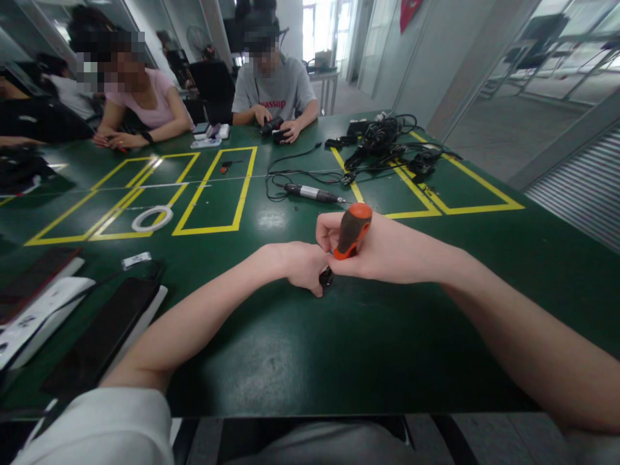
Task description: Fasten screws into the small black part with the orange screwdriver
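Observation:
My right hand point(368, 248) is closed around a screwdriver point(356, 226) with an orange and dark grey handle, its butt end sticking up above the fist. The screwdriver's shaft and tip are hidden by my hands. Right beside it, my left hand point(307, 266) is closed on a small black part point(326, 278), pressed down at the green table point(271, 368). Most of that part is covered by my fingers, so its kind does not show. Beyond my hands lies a dark and silver electric screwdriver point(312, 193) with a cord.
Tangled black cables point(382, 139) lie at the far right. A roll of white tape point(152, 219) rests among yellow tape outlines. At the left are a white power strip point(43, 316) and a black flat case point(106, 329). Across the table, a person point(276, 84) handles black parts; another sits beside.

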A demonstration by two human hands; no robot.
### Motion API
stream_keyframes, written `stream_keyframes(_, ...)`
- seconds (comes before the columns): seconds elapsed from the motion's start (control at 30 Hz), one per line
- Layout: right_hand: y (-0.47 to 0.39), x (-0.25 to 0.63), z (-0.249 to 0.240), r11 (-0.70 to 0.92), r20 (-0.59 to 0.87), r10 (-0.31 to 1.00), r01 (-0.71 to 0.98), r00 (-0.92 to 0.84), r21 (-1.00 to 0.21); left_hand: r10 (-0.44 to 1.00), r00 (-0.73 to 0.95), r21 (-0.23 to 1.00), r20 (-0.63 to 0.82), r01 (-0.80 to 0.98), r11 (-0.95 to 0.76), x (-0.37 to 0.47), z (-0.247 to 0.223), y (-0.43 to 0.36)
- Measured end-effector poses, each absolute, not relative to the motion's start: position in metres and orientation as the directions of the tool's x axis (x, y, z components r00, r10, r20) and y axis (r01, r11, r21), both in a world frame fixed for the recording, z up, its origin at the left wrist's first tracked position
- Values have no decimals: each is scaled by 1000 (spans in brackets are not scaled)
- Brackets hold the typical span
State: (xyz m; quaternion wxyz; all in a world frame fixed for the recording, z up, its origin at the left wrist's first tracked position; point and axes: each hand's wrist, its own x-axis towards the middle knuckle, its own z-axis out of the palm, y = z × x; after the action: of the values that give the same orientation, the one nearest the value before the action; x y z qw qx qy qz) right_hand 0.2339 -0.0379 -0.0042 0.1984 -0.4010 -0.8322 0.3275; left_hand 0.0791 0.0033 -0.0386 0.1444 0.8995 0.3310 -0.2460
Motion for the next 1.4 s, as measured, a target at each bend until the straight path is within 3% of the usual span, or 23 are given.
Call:
stream_keyframes(0.27,-38,234,-3,439,0,766,524,-643,-730,490,690,140,-532,643,-753,78,-42,5)
stream_keyframes(0.53,-38,234,-4,469,72,786,518,-613,-715,503,682,115,-531,647,-754,78,-42,5)
stream_keyframes(0.73,-37,235,-2,429,9,777,519,-630,-739,497,690,121,-526,639,-759,79,-41,4)
stream_keyframes(1.4,-40,234,-4,472,49,783,542,-620,-696,509,683,129,-524,654,-746,78,-40,4)
